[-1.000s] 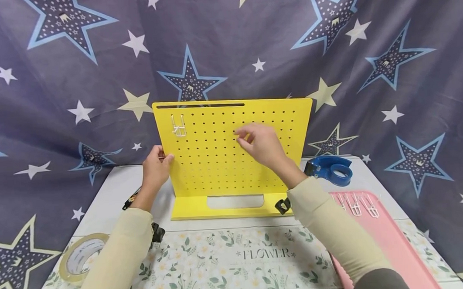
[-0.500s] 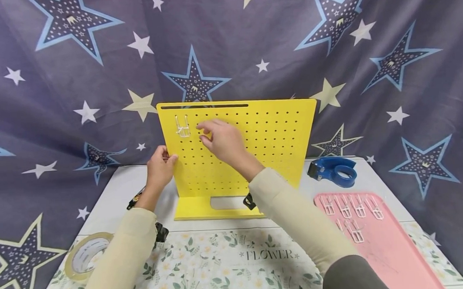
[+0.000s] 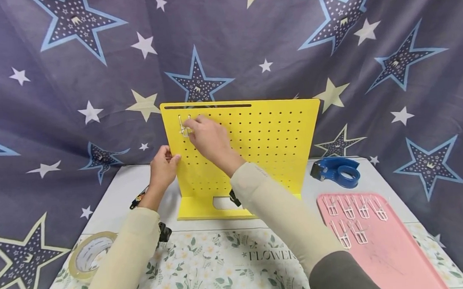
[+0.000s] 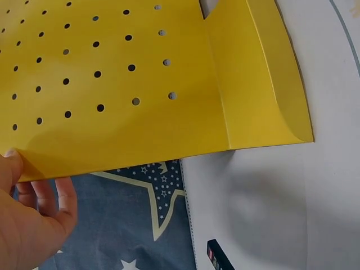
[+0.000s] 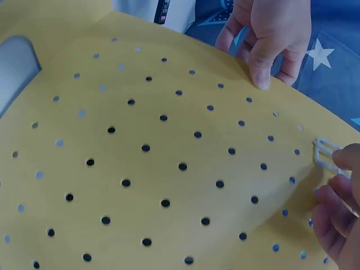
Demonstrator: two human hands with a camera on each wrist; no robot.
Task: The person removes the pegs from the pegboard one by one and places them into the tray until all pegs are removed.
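Note:
A yellow pegboard (image 3: 255, 156) stands upright on its own base. My left hand (image 3: 163, 169) grips its left edge, thumb on the front face and fingers behind, as the left wrist view also shows. At the board's upper left corner hangs a white wire pegboard hook (image 3: 183, 130). My right hand (image 3: 211, 139) is at this hook, thumb and forefinger pinching it, partly covering it in the head view. In the right wrist view the hook's looped end (image 5: 322, 153) sticks out past the fingertips.
A pink tray (image 3: 398, 258) at right carries several white hooks (image 3: 362, 208). Behind it sits a blue tape dispenser (image 3: 339, 172). A tape roll (image 3: 77, 261) lies at left front, and a dark slim object (image 3: 137, 199) lies beside the left forearm. A starry curtain (image 3: 241, 39) hangs behind.
My right hand has moved left across the board to the hook at the upper left. The left hand keeps its grip on the edge. The camera view has shifted slightly.

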